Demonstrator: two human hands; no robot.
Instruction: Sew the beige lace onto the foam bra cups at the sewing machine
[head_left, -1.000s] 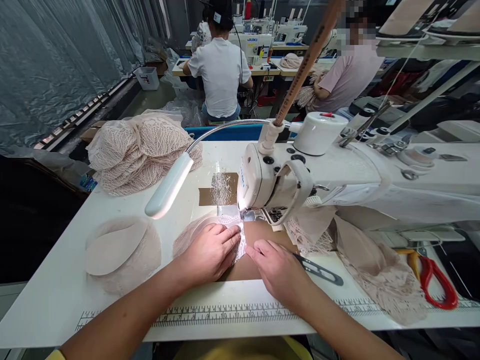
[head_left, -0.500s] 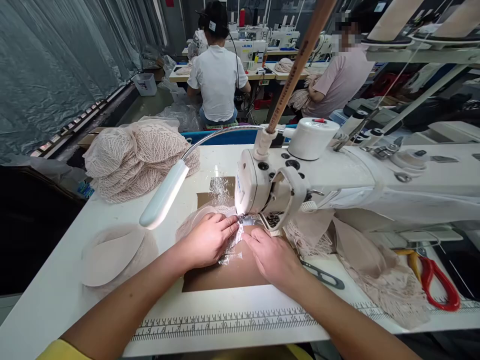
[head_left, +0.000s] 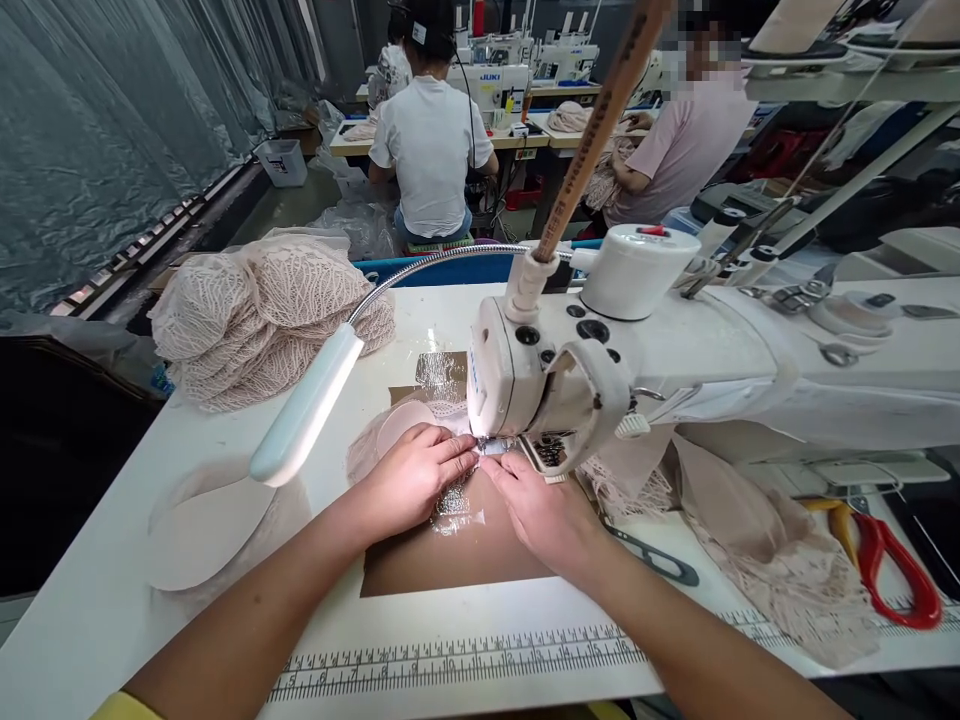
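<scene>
A beige lace bra cup lies under the head of the white sewing machine, its edge at the presser foot. My left hand presses on the cup from the left, fingers bunched, with their tips close to the foot. My right hand has thumb and forefinger drawn together at the edge, just in front of the foot. Both hands cover much of the work, so the needle point is hidden. Beneath them a brown sheet with shiny tape is stuck to the table.
At left lie a loose cup and a pile of lace cups. A lamp hangs over the table. Lace pieces, a grey flat tool and red-handled scissors are at right. A printed ruler runs along the front. Two people sit beyond.
The strip of lace between my hands has passed toward the foot, and my fingertips are closer together there. More of the cup's smooth pad shows behind my left hand. The view has shifted slightly.
</scene>
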